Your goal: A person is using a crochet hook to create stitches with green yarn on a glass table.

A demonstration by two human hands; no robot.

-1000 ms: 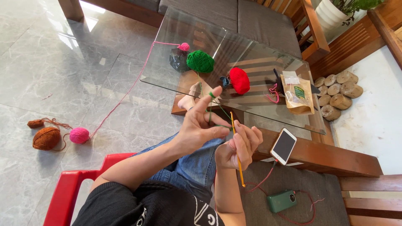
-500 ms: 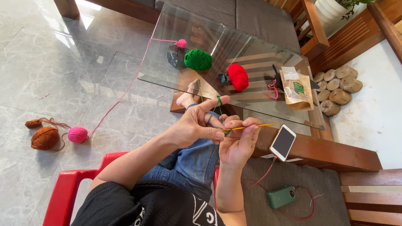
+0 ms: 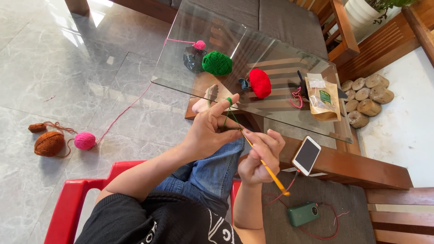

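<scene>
My left hand (image 3: 211,132) is raised in front of me with green yarn (image 3: 229,108) looped over its index finger and pinched by the thumb and fingers. My right hand (image 3: 261,156) grips a yellow crochet hook (image 3: 266,168), whose tip points up to the left into the yarn at my left fingers and whose orange end slants down to the right. A green yarn ball (image 3: 217,63) lies on the glass table (image 3: 280,115) ahead.
On the glass lie a red yarn ball (image 3: 260,83), a small pink ball (image 3: 199,44), a dark bag (image 3: 193,59) and a paper packet (image 3: 323,97). A phone (image 3: 306,155) rests on the wooden bench; a green device (image 3: 303,213) on its cushion. Brown (image 3: 49,143) and pink (image 3: 85,140) yarn balls lie on the floor. I sit on a red chair (image 3: 72,199).
The crochet hook swung from pointing right, almost level, to slanting down to the right. My hands have stayed close together with the green yarn between them.
</scene>
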